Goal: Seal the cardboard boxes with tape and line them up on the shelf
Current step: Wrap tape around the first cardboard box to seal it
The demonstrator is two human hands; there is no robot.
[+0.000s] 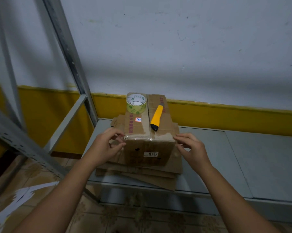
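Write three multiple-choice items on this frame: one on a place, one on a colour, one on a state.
1. Where does the clear roll of packing tape sit?
A. on the far left part of the brown cardboard box's top
B. on the tiled floor
C. on the grey metal shelf, beside the box

2. What colour is the body of the utility knife?
A. red
B. yellow
C. blue

3. How do the box's top flaps stand?
A. upright and open
B. torn off
C. folded shut, with tape along the seam

Answers:
1 A: the roll stands on the box top, left of the knife.
2 B: the body is yellow, with a black near end.
3 C: the flaps lie flat under glossy tape that runs over the near edge.
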